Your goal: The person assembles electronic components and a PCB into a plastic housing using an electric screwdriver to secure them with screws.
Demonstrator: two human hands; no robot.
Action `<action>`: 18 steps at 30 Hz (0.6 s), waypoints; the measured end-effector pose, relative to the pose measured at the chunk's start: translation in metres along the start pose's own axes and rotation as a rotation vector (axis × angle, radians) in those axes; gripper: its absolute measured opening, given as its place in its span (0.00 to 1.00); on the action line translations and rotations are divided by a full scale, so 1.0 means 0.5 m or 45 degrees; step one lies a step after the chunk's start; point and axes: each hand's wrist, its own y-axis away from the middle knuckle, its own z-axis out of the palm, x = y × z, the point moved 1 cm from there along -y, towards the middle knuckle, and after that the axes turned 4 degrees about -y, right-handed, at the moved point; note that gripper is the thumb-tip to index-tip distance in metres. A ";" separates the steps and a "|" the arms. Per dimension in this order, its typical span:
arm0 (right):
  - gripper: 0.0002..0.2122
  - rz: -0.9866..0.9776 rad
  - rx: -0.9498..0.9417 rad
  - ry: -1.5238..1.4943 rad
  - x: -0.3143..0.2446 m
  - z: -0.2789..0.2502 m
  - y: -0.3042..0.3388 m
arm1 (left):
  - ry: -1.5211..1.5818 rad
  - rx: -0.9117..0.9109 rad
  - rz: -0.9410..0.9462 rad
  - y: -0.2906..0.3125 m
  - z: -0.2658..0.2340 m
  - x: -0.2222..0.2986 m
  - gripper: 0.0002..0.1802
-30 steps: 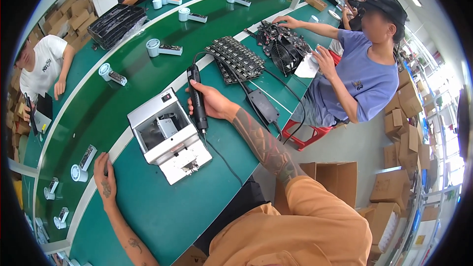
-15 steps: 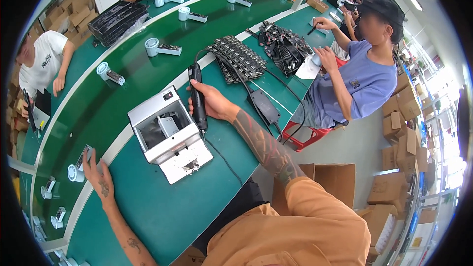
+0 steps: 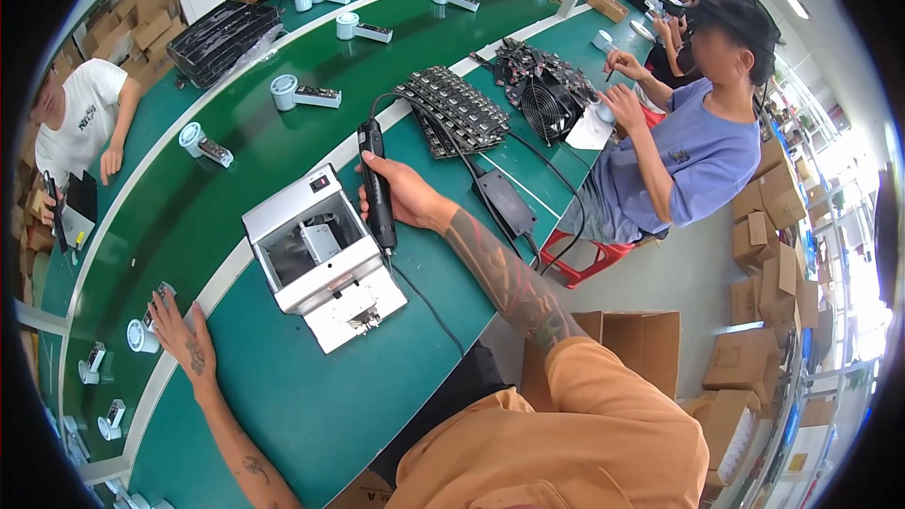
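Observation:
My right hand (image 3: 403,190) is wrapped around a black electric screwdriver (image 3: 375,179), held upright with its tip pointing down beside a silver box-shaped machine (image 3: 311,240). That machine has an open dark hollow, a red-black switch on top and a bright metal plate at its front. At the left, my left hand (image 3: 184,335) reaches over the belt's pale rail with fingers stretched out. Its fingertips cover part of a pale blue-white round-headed unit (image 3: 141,336) with a circuit board in its handle; whether they touch it is hard to tell.
More such units (image 3: 285,91) lie along the curved green conveyor belt (image 3: 255,146). Stacked circuit boards (image 3: 452,113), a black fan (image 3: 545,113) and a cabled power adapter (image 3: 504,200) are to the right. A co-worker (image 3: 679,141) sits there. An open carton (image 3: 636,349) stands below the bench.
Units on the belt have shifted slightly leftward and nearer. My left hand has moved a little left over the nearest unit. My right hand and the screwdriver have hardly moved.

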 end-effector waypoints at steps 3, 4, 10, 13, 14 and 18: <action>0.20 -0.015 0.021 0.019 -0.006 0.004 0.000 | 0.026 -0.001 -0.012 -0.003 -0.003 0.000 0.32; 0.20 -0.012 0.019 0.019 -0.004 0.003 0.002 | 0.039 -0.003 -0.010 -0.004 -0.006 0.001 0.32; 0.21 0.009 0.038 0.026 0.000 0.007 0.002 | 0.047 0.028 0.037 -0.001 -0.012 -0.005 0.30; 0.20 -0.008 0.069 0.046 -0.006 0.012 0.001 | 0.075 0.022 0.027 0.001 -0.019 0.005 0.29; 0.21 -0.008 0.069 0.039 -0.006 0.008 0.004 | 0.092 0.046 0.073 0.002 -0.011 -0.002 0.29; 0.21 -0.026 0.075 0.048 -0.004 0.009 0.001 | 0.089 0.016 0.047 0.001 -0.015 0.010 0.28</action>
